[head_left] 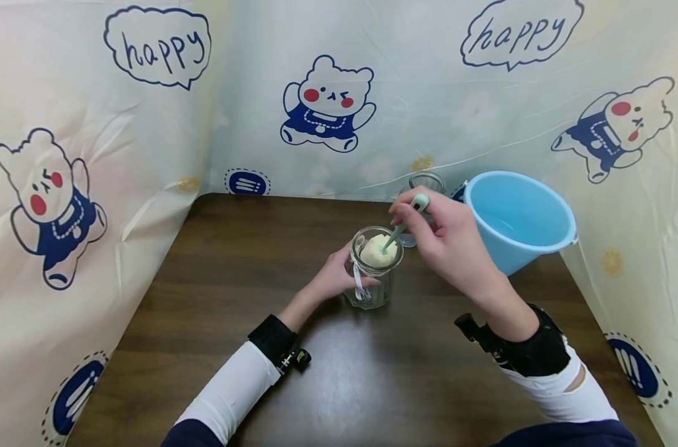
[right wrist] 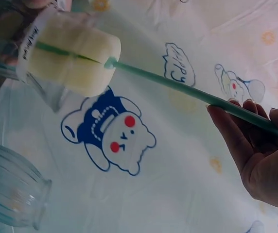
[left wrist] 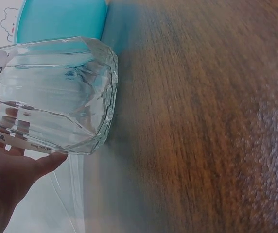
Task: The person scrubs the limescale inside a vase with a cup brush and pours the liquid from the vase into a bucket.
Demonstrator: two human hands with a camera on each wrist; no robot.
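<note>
A clear glass jar (head_left: 372, 297) with a white ribbon tied at its neck is gripped by my left hand (head_left: 339, 273), thumb in front. In the left wrist view the faceted base of the jar (left wrist: 80, 92) shows; whether it touches the table I cannot tell. My right hand (head_left: 447, 239) holds a sponge bottle brush by its green handle (head_left: 407, 221). The cream sponge head (head_left: 377, 253) sits in the jar's mouth, part of it standing above the rim. In the right wrist view the sponge (right wrist: 80, 58) is partly inside the glass, with the green stick (right wrist: 178, 86) running to my fingers.
Behind my right hand stands a second glass jar (head_left: 426, 180), partly hidden by it. A light blue bucket (head_left: 518, 248) is at the back right. The dark wooden table (head_left: 233, 248) meets a printed cloth (head_left: 249, 112) at the back and sides.
</note>
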